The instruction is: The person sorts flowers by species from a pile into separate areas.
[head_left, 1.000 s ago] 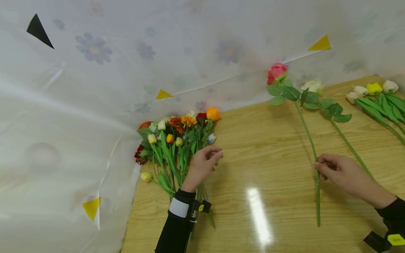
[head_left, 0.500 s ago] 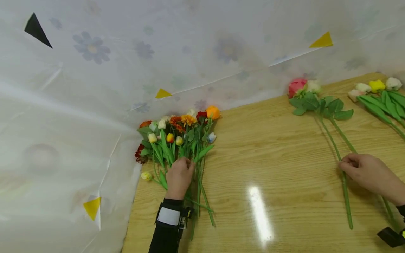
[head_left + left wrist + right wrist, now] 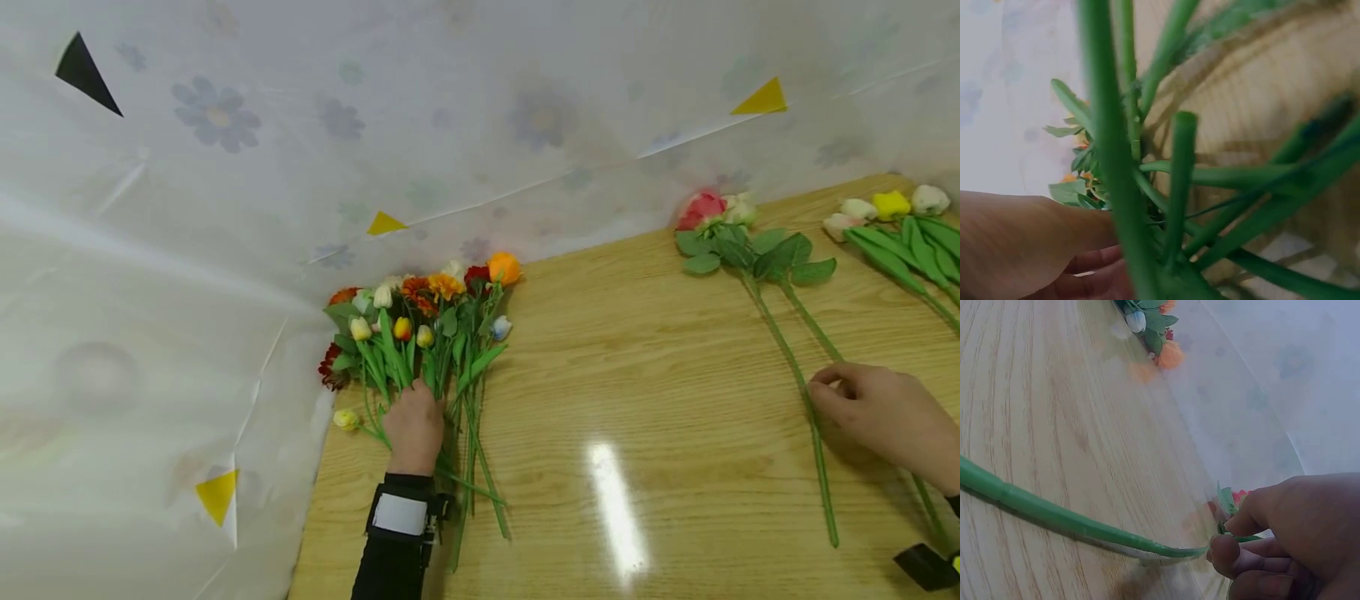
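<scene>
At the left of the head view, my left hand (image 3: 415, 429) reaches palm down into a bunch of mixed flowers, its fingers among the stems (image 3: 468, 450). The left wrist view has the thumb and curled fingers (image 3: 1100, 275) at the green stems (image 3: 1179, 181); a thick stem covers the thumb's tip. On the right, my right hand (image 3: 885, 417) pinches the stem (image 3: 780, 342) of a pink rose (image 3: 702, 210), low over the wood. The right wrist view has thumb and fingers (image 3: 1225, 550) closed on that stem (image 3: 1085, 526). A white rose (image 3: 741, 208) lies beside the pink one.
Tulips in white, pink and yellow (image 3: 891, 205) lie at the far right of the wooden table (image 3: 615, 358). Behind and to the left hangs a pale flowered sheet (image 3: 450, 108) with yellow and black triangles.
My left hand has moved left and down into the bunch's stems. The right hand has shifted right, and the pink rose has come down from the sheet to beside the white one.
</scene>
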